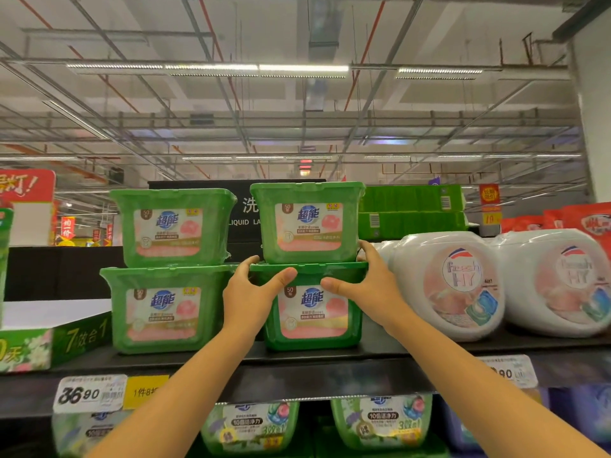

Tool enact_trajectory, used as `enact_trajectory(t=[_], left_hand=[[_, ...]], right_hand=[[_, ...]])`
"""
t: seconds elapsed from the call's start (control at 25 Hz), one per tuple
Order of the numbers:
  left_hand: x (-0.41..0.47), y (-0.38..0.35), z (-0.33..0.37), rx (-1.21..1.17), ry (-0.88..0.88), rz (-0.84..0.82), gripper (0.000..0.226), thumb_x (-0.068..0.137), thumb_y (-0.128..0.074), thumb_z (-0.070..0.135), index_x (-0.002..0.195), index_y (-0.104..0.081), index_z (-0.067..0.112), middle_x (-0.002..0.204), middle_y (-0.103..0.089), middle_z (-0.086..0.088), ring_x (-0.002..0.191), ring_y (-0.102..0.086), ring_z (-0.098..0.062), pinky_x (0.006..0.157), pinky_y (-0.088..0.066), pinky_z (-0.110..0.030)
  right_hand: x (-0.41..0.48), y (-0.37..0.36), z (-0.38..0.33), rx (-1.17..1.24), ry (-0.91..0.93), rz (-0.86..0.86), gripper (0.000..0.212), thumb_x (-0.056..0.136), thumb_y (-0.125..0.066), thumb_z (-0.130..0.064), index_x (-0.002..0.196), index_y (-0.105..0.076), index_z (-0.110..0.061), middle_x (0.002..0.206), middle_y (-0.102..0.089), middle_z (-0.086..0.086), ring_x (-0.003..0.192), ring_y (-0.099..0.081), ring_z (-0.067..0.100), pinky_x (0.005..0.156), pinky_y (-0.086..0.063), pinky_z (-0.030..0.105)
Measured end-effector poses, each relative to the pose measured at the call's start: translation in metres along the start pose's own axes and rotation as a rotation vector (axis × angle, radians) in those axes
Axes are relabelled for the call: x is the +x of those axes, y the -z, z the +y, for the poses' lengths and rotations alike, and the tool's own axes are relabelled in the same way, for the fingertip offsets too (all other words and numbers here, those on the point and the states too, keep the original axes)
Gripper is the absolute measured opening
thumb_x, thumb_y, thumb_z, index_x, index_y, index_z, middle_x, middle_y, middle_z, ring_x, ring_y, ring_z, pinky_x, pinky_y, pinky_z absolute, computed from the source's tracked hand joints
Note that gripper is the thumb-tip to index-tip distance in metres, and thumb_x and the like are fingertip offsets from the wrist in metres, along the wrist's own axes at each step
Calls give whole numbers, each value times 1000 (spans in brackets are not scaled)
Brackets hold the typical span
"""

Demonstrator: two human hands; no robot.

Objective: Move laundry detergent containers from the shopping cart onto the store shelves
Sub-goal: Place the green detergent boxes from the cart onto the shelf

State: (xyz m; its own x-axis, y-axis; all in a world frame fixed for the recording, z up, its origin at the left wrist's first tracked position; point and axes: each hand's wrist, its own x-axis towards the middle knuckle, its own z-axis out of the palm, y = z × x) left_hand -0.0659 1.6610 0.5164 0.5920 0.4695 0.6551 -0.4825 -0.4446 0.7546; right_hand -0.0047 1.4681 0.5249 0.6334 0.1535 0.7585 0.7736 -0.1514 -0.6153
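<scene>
Green detergent pod tubs with pink labels stand in two stacks of two on the top shelf (330, 358). The lower right tub (314, 319) carries the upper right tub (309, 223). My left hand (251, 292) grips the lower right tub's left rim, thumb across its front lid edge. On the tub's right rim rests my right hand (370, 285), its fingertips reaching up to the base of the upper tub. The left stack has an upper tub (172, 226) and a lower tub (162, 309). No shopping cart is in view.
Two white round detergent tubs (449, 282) (555, 279) sit just right of my right hand. A green and white carton (49, 338) lies at the left. Green boxes (413, 206) are stacked behind. Price tags (89, 393) line the shelf edge above more tubs (251, 424).
</scene>
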Motion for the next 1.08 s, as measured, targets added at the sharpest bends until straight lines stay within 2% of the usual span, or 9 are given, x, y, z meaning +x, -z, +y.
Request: enact_trajectory(t=[0.16, 0.32, 0.4, 0.48, 0.68, 0.8, 0.92, 1.0, 1.08], left_hand=[[-2, 2, 4, -13, 31, -36, 108, 51, -68, 67, 144, -41, 19, 137, -55, -6, 129, -48, -24, 106, -42, -47], [-10, 1, 6, -7, 55, -24, 106, 55, -68, 68, 145, -38, 19, 138, -54, -4, 130, -47, -24, 106, -41, -42], [-15, 2, 6, 38, 52, -2, 97, 65, -72, 62, 145, -37, 19, 139, -53, -3, 128, -48, -23, 105, -42, -42], [-22, 6, 5, 126, 27, 15, 85, 75, -74, 51, 145, -37, 19, 139, -52, -1, 125, -51, -21, 102, -44, -43], [-62, 34, 6, 194, -113, -19, 35, 88, -65, 19, 123, -59, 20, 116, -65, 5, 95, -61, -8, 89, -49, -32], [-103, 58, 3, 10, -124, -119, 19, 90, -63, 13, 105, -67, 25, 100, -71, 11, 88, -66, -3, 80, -54, -24], [-160, 69, -24, -164, -11, -239, 21, 90, -62, 8, 94, -70, 26, 88, -74, 10, 80, -67, 0, 70, -54, -15], [-208, 69, -53, -248, 151, -303, 21, 90, -61, 5, 90, -71, 23, 82, -74, 7, 74, -67, 0, 65, -52, -14], [-258, 67, -86, -276, 320, -367, 20, 90, -59, 3, 89, -70, 19, 79, -74, 5, 70, -66, -1, 64, -52, -15]], right_hand=[[-3, -4, -4, -63, -1, 19, 97, 61, -87, -46, 140, -33, -34, 102, -53, -32, 100, -58, 4, 82, -49, 21], [-4, -3, -6, -83, -36, 10, 102, 62, -86, -47, 144, -28, -31, 114, -54, -20, 109, -57, 9, 87, -48, 25], [-8, -4, -9, -116, -61, 38, 101, 64, -84, -48, 144, -27, -26, 118, -52, -14, 110, -55, 10, 86, -46, 25], [-16, -8, -12, -150, -82, 82, 91, 69, -81, -46, 140, -30, -22, 121, -56, -7, 112, -57, 15, 86, -48, 27], [-60, -6, -21, -282, -20, 190, 68, 86, -67, -24, 143, -32, -13, 142, -46, 6, 129, -44, 23, 105, -41, 44], [-107, 5, -24, -284, 36, 275, 47, 88, -61, -13, 133, -47, -11, 130, -54, 7, 120, -51, 24, 97, -48, 42], [-179, 12, -14, -231, -23, 308, 30, 88, -61, -6, 113, -59, -21, 101, -64, -2, 94, -59, 10, 71, -48, 13], [-241, 12, -1, -160, -148, 294, 23, 88, -62, -4, 101, -60, -23, 87, -64, -8, 76, -58, -1, 66, -46, 12], [-308, 11, 16, -111, -331, 268, 22, 88, -62, 1, 94, -63, -21, 79, -65, -3, 69, -57, 4, 66, -48, 20]])
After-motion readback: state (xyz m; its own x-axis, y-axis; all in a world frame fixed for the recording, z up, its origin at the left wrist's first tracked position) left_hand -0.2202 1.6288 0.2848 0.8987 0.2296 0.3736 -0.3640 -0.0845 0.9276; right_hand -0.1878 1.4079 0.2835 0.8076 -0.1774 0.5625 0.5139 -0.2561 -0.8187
